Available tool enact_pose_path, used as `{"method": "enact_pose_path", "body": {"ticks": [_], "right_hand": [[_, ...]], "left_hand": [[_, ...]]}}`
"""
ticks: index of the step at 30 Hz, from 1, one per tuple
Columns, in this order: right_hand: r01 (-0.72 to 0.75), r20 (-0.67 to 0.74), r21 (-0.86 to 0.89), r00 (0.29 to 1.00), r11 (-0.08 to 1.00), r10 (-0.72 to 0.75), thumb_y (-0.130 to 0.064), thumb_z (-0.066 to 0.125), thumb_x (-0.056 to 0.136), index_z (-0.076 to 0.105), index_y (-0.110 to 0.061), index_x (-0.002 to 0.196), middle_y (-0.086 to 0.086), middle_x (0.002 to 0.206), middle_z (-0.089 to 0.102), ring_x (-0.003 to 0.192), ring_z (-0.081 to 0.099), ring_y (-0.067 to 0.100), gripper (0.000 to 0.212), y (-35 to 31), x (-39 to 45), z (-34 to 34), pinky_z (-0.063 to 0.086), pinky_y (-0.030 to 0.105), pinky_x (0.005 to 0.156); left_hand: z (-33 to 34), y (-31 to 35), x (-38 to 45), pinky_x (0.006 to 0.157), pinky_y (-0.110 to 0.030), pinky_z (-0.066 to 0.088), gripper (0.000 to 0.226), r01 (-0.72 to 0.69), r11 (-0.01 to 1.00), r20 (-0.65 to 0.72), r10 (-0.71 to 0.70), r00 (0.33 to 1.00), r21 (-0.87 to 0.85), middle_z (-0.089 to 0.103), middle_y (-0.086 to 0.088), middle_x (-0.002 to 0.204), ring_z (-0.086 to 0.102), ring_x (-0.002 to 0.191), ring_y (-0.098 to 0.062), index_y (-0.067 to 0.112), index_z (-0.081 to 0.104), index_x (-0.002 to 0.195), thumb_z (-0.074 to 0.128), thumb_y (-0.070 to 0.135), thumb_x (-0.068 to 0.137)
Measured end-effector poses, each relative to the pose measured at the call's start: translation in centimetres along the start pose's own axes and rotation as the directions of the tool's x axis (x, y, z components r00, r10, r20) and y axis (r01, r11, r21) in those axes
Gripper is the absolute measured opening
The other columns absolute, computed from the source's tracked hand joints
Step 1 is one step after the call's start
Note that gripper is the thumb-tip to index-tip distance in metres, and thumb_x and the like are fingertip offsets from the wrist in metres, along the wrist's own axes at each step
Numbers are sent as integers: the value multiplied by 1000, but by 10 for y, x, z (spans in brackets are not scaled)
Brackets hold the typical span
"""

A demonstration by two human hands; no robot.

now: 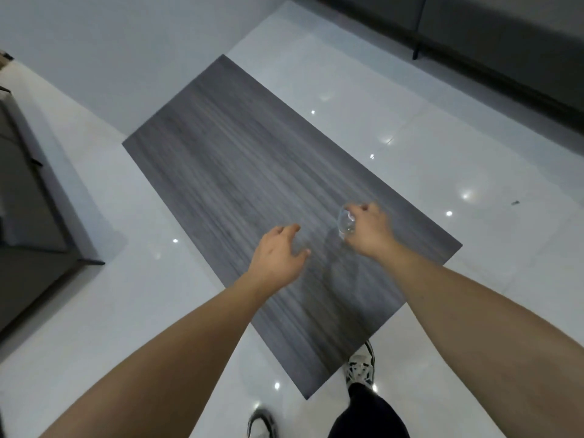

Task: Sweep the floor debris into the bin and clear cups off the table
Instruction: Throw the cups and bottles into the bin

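Observation:
A low grey wood-grain table (pixel 240 159) fills the middle of the view. Near its right side, my right hand (pixel 369 230) is closed around a clear cup (pixel 345 221), gripping it from the right; the cup looks tilted and I cannot tell whether it touches the tabletop. My left hand (pixel 278 254) hovers over the table to the left of the cup, fingers spread, holding nothing. A small dark speck of debris (pixel 515 202) lies on the white floor to the right of the table.
Glossy white floor tiles (pixel 426 128) surround the table. A dark sofa (pixel 505 42) runs along the back right, and another dark piece of furniture (pixel 31 216) stands at the left. My shoes (pixel 361 365) are by the table's near corner.

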State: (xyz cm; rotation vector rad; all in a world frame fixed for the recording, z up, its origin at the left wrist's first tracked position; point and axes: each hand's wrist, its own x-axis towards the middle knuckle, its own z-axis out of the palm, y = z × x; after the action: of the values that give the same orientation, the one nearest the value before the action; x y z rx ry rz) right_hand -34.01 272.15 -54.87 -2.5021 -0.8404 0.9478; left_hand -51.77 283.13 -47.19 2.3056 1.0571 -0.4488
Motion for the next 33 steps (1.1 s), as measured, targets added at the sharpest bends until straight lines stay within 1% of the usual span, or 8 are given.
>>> {"method": "enact_pose_path", "body": {"ticks": [4,7,11,15,21,24,29,33], "right_hand": [[-37,-171,67,984,997,48,-11,69,84,61,-18,114,9,114,42,98,52,31,31,3,-21,32,47,35,76],[-132,-192,120,969,984,154,-5,61,85,59,-13,115,14,114,47,82,48,25,32,0,-39,49,40,30,73],[-265,-217,207,926,942,308,-11,65,83,59,-11,112,12,118,49,86,54,27,30,-8,-79,56,42,31,74],[-378,-304,296,833,877,462,-13,67,79,61,-13,113,12,121,49,101,58,31,35,-21,-142,61,40,27,81],[-504,-403,491,592,711,698,-7,60,81,59,-13,114,9,116,49,86,58,27,34,-40,-280,91,41,25,73],[-511,-440,584,453,630,775,-7,58,81,58,-19,103,5,109,50,72,53,16,25,-37,-352,101,36,22,56],[-473,-450,736,192,484,872,-11,57,79,54,-25,97,-1,100,45,72,52,14,23,-23,-496,133,33,20,53],[-408,-406,842,-45,354,913,-13,58,78,55,-25,96,-1,97,47,73,53,14,22,-11,-642,198,32,20,52]], "left_hand": [[-2,-16,13,108,-39,35,63,25,999,64,-27,998,19,41,-8,150,40,135,-29,22,39,150,58,46,95],[-5,-25,15,107,-37,36,63,-3,1000,90,0,996,28,41,-9,150,40,135,-29,20,39,150,59,45,95],[-16,-26,17,106,-35,36,63,-142,988,130,133,983,59,41,-10,151,40,136,-28,18,40,149,59,43,95],[-33,-16,7,108,-35,34,61,-355,933,162,341,926,65,39,-13,152,40,136,-30,15,41,149,61,37,95],[-42,8,-62,111,-37,35,60,-687,716,338,620,708,126,38,-13,151,40,136,-31,15,42,149,59,37,96],[-29,32,-118,105,-34,37,58,-807,575,364,730,579,131,44,-13,146,46,130,-30,14,45,146,60,36,95],[27,65,-245,99,-36,43,57,-940,314,470,814,340,135,45,-9,143,50,123,-28,18,45,144,59,40,94],[94,74,-385,99,-34,42,57,-993,84,546,830,116,83,45,-8,143,51,122,-27,19,45,144,60,41,93]]}}
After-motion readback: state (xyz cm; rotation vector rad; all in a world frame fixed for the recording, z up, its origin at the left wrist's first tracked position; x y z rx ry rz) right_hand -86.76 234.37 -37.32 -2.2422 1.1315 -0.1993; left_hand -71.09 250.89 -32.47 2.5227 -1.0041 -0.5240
